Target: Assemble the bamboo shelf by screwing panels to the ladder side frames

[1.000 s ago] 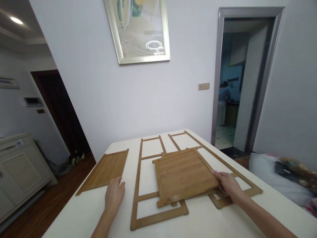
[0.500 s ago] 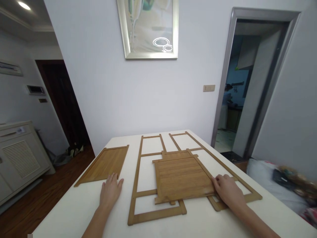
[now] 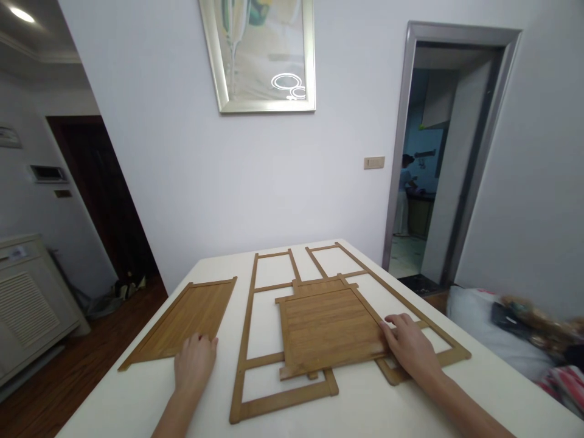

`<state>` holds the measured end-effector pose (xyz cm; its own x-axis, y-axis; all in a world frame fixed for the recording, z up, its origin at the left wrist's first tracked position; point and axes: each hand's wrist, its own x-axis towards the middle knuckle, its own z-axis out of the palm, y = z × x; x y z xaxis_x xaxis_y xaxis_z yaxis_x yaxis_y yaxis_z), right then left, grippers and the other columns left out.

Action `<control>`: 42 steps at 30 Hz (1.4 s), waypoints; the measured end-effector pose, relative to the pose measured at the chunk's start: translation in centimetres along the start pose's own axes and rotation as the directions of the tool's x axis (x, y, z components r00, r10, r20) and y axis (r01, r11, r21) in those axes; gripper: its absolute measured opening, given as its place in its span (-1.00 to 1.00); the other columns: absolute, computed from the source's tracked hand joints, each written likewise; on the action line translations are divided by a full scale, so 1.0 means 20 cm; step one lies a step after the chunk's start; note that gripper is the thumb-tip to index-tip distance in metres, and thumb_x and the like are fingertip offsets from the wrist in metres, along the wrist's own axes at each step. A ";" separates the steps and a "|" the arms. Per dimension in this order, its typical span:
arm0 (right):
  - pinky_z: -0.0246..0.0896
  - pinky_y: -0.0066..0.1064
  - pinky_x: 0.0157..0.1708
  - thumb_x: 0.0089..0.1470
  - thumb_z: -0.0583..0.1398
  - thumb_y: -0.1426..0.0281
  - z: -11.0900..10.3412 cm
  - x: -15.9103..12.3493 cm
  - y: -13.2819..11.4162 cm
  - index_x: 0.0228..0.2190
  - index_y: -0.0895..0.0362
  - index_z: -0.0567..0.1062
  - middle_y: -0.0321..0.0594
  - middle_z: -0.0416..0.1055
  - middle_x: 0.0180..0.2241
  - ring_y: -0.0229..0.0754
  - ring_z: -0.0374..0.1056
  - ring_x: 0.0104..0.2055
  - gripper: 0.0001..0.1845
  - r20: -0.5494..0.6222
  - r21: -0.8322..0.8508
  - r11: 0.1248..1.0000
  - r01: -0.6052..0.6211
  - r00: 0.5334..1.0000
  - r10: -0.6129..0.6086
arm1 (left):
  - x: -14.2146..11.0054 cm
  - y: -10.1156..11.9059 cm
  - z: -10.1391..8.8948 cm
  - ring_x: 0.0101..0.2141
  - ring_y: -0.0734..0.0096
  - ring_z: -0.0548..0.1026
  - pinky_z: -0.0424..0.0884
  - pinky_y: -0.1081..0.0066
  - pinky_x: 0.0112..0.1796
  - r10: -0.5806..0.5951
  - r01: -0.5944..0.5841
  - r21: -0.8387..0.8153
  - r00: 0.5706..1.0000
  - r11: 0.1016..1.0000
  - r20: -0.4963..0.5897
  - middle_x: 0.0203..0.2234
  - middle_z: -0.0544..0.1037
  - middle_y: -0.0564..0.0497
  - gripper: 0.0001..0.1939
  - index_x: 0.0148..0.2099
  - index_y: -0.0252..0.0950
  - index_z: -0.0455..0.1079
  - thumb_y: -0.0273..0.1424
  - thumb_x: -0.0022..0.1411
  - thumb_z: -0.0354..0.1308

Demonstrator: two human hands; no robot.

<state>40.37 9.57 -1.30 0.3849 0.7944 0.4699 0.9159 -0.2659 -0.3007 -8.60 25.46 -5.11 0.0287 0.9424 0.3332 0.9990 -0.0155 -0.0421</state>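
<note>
My left hand (image 3: 195,364) is at the near right corner of a brown wooden panel (image 3: 185,319) at the table's left, with its fingers curled over the edge. The thumb is mostly hidden. A second wooden panel (image 3: 333,328) lies in the middle, on top of another wooden piece (image 3: 319,285) that is mostly covered. My right hand (image 3: 410,347) is closed at this middle panel's right edge, thumb and fingertips against it. Beneath the stack lie two open wooden frames, a left frame (image 3: 249,322) and a right frame (image 3: 401,307).
The white table (image 3: 347,413) stands against a wall with a framed picture (image 3: 269,106). To the right is a doorway (image 3: 413,152) with a person (image 3: 404,188) beyond it. Bags and cloth (image 3: 515,328) lie beside the table. A cabinet (image 3: 31,304) stands at the left.
The left panel has slid towards me and slightly left, and my left hand's fingers have curled at its edge. My right hand stays at the middle panel's edge. The view has turned slightly right.
</note>
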 end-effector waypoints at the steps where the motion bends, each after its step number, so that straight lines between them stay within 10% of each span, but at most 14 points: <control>1: 0.28 -0.28 -0.32 0.25 -0.08 0.13 0.00 0.00 0.00 -0.26 0.10 0.45 -0.09 0.43 -0.20 -0.05 0.44 -0.23 -0.59 -0.004 0.016 1.000 0.004 1.000 -0.004 | 0.00 0.01 0.00 -0.19 0.06 0.48 0.32 0.27 -0.22 0.010 -0.010 0.002 1.000 1.000 0.000 -0.27 0.54 -0.26 -0.55 -0.21 -0.44 0.55 -0.34 0.38 -0.16; 21: 0.28 -0.27 -0.33 0.25 -0.08 0.15 -0.01 -0.01 -0.03 -0.30 0.08 0.44 -0.11 0.43 -0.22 -0.09 0.43 -0.32 -0.61 -0.028 0.152 0.987 0.058 0.998 -0.054 | 0.04 -0.01 -0.14 0.11 0.06 0.36 0.25 0.22 0.12 0.042 -0.064 -0.062 0.950 0.996 -0.310 0.00 0.50 -0.32 -0.53 0.11 -0.52 0.38 -0.46 0.38 -0.26; 30: 0.29 -0.27 -0.33 0.26 -0.06 0.17 -0.03 -0.02 -0.05 -0.32 0.09 0.45 -0.12 0.44 -0.25 -0.08 0.43 -0.29 -0.63 -0.073 0.192 0.977 0.098 0.994 -0.085 | 0.02 0.08 -0.52 -0.11 0.12 0.54 0.40 0.26 -0.18 -0.207 -0.001 -0.433 0.877 0.901 -0.433 -0.02 0.57 -0.14 -0.55 0.08 -0.32 0.42 -0.24 0.40 -0.18; 35: 0.32 -0.26 -0.28 0.26 -0.03 0.19 -0.06 -0.02 -0.08 -0.33 0.07 0.44 -0.12 0.45 -0.26 -0.09 0.43 -0.28 -0.67 -0.143 0.253 0.958 0.133 0.985 -0.099 | -0.05 0.19 -0.83 -0.26 0.15 0.58 0.46 0.17 -0.12 -0.465 0.088 -0.774 0.839 0.627 -0.282 -0.27 0.64 -0.01 -0.61 -0.08 -0.21 0.53 -0.08 0.25 0.08; 42: 0.34 -0.21 -0.20 0.27 -0.01 0.12 -0.12 -0.04 -0.16 -0.31 0.05 0.44 -0.08 0.44 -0.27 -0.04 0.40 -0.22 -0.66 -0.168 0.435 0.872 0.226 0.971 -0.168 | -0.05 0.23 -0.88 -0.33 0.42 0.57 0.60 0.33 -0.20 -0.428 0.040 -0.976 0.894 -0.216 0.131 -0.25 0.59 -0.01 -0.73 -0.15 -0.36 0.51 -0.31 0.14 0.32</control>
<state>37.48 8.52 1.24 0.2391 0.7244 0.6466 0.8359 0.1853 -0.5167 -3.39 18.59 10.99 -0.4066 0.8931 0.1924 -0.1810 -0.2852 0.9412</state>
